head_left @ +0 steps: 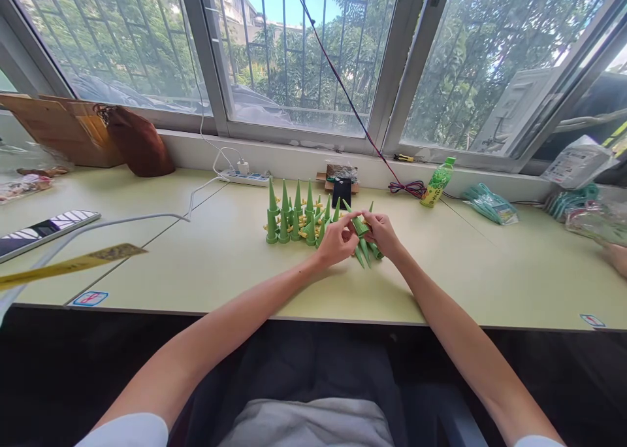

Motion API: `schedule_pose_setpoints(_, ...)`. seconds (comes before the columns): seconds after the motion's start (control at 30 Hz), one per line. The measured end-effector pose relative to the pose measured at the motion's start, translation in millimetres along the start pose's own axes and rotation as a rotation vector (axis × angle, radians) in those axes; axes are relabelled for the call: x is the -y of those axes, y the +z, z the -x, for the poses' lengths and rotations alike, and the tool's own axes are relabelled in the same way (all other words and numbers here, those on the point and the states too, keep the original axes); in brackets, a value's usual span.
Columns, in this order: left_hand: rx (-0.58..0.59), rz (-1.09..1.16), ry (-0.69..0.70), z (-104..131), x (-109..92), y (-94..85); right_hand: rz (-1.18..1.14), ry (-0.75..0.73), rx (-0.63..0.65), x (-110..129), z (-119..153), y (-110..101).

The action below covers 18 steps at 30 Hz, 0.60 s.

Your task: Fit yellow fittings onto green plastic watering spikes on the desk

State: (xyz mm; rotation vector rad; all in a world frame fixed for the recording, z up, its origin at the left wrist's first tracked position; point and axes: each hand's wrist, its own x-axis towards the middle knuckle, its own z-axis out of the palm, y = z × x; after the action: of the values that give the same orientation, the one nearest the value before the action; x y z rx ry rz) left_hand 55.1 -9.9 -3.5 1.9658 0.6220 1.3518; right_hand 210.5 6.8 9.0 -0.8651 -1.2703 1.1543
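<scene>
Between my two hands is a green cone-shaped plastic piece (360, 226), held a little above the table. My left hand (337, 240) pinches it from the left with thumb and forefinger. From the right, the fingers of my right hand (383, 232) close on the same piece, with a bit of yellow showing by them. Several loose green cones (363, 253) lie under and beside my hands. To the left, rows of upright green cones (283, 226) with small yellow parts stand close together, some stacked tall.
A power strip (245, 177) with a white cable lies at the back. Behind the cones is a black phone-like object (341, 192). A green drink bottle (437, 182) stands back right, near bagged teal items (490, 203). A brown pouch (140, 140) and a tablet-like device (44, 233) are left.
</scene>
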Motion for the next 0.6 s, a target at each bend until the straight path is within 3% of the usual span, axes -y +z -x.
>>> schedule_pose_setpoints(0.17,0.035,0.015,0.018,0.5,-1.3,-0.8,-0.013,-0.007,-0.006,-0.3,-0.9,0.0)
schedule_pose_setpoints(0.37,0.064,0.184,-0.117,0.0,2.5,1.2,-0.013,-0.031,0.024,-1.4,-1.1,-0.4)
schedule_pose_setpoints(0.6,0.044,0.303,-0.171,-2.5,4.3,5.1,0.033,-0.045,0.031,-3.3,-1.2,-3.9)
